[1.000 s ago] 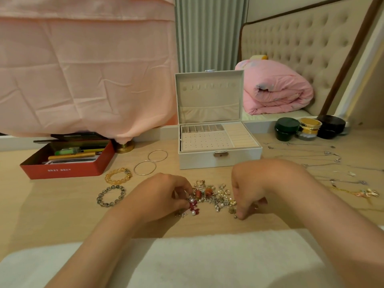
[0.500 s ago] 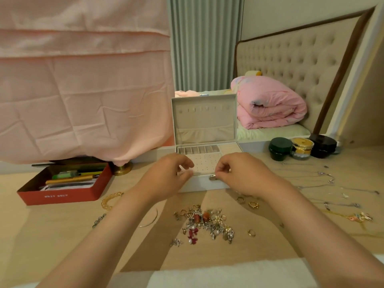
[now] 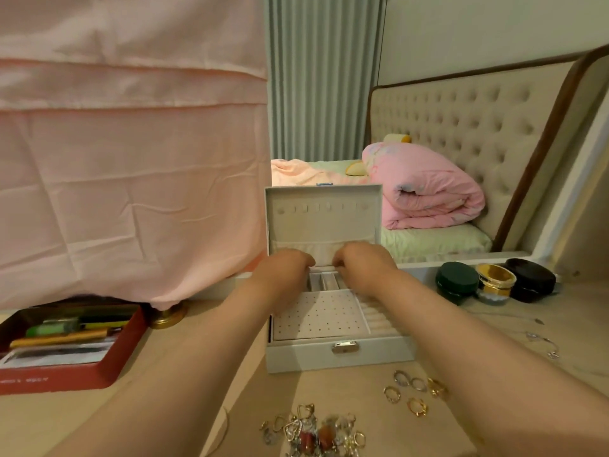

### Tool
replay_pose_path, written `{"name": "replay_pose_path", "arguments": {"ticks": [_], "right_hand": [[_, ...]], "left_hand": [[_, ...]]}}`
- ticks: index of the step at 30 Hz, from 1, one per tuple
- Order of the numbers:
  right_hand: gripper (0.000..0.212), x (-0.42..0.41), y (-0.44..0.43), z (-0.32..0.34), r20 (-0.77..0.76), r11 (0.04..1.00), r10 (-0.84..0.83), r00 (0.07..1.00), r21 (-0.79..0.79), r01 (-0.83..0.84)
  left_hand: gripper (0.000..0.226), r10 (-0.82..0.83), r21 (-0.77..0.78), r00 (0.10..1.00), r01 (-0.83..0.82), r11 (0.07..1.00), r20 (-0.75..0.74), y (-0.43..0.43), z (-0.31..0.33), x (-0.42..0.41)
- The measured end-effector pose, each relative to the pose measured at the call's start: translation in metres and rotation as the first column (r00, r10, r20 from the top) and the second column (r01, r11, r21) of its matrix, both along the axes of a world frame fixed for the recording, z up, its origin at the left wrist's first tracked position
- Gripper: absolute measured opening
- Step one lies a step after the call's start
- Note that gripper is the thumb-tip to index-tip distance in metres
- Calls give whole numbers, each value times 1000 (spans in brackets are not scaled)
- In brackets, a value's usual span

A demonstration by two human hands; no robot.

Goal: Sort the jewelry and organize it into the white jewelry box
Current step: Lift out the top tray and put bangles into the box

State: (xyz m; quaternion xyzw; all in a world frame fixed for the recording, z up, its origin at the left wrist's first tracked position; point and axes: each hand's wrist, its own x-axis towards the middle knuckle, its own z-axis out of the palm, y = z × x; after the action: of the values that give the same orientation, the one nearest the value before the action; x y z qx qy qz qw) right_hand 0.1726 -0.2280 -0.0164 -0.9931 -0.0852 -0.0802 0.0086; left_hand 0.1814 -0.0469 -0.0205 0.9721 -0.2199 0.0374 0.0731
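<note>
The white jewelry box (image 3: 339, 357) stands open in the middle of the table (image 3: 576, 308), its lid (image 3: 324, 219) upright behind it and its metal clasp facing us. Both hands reach over the tray to the row of small compartments at the back. The left hand (image 3: 283, 268) and the right hand (image 3: 362, 265) sit close together, knuckles toward us and fingers curled downward. The fingertips are hidden behind the backs of the hands, so we cannot tell whether either one pinches anything or merely touches the tray. The forearms cover the tray's left edge and part of the ring rolls on its right.

Nearer us lies a pile of jewelry (image 3: 313, 433) of hearts, hoops and reddish beads, blurred and cut off by the lower edge. A few loose rings (image 3: 412, 390) lie just right of it, beside the right forearm. A thin chain (image 3: 543, 341) on the far right is hard to make out.

At left a red box (image 3: 66, 377) of pens runs out of view, and a brass base (image 3: 168, 315) shows only partly under a hanging pink cloth (image 3: 131, 159). Three jars stand behind the right arm: green (image 3: 456, 282), gold (image 3: 496, 280), black (image 3: 530, 280).
</note>
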Motion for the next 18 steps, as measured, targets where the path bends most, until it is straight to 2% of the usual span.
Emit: {"name": "replay_pose_path", "arguments": {"ticks": [3,10,12,14,18], "right_hand": [[17,10,-1,1,-28,999,34,999,-20,-34],[12,23,2,-5,58,983,80,995,-168,-69],[11,22,-1,-9,100,972,115,988,-214,-92],[13,21,-4,-10,117,975,129,985,-195,-104],[13,23,4,-2,48,970,82,996,-231,-68]], "left_hand": [[37,18,-66,1000,-18,998,6,-8,-3,8],[24,59,-150,998,-60,987,-5,-16,-5,19],[24,66,-151,998,-67,986,-13,-19,-3,22],[25,79,-131,997,-81,988,-19,-22,-1,24],[21,97,-87,995,-94,992,21,-29,-1,27]]}}
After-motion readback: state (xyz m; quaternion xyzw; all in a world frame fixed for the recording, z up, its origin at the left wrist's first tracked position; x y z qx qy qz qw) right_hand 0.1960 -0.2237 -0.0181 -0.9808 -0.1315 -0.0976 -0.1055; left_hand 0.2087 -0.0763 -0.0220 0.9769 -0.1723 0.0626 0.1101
